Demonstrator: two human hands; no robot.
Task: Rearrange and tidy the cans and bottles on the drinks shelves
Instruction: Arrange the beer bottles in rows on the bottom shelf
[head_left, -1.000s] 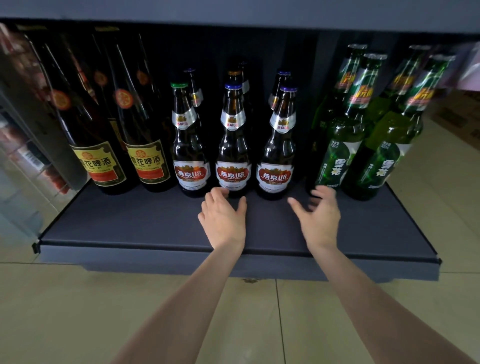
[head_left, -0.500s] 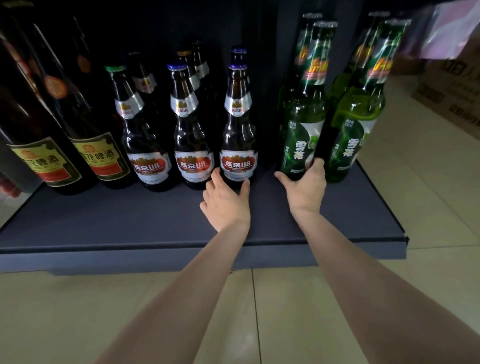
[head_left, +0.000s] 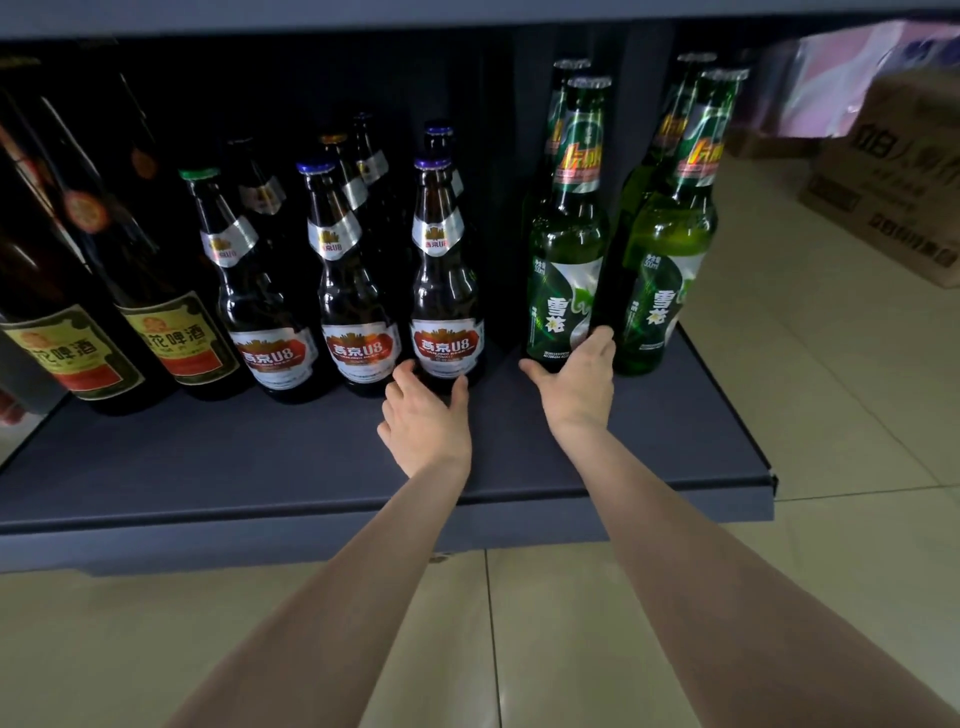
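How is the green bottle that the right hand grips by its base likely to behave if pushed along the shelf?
The green bottle is tall and narrow, so it probably tips easily. It looks like glass: likely heavy, breakable. The right hand grips low, which should steady it.

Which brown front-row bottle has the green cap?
The leftmost of the three red-labelled brown bottles, beside the yellow-labelled dark bottles. The other two have blue caps.
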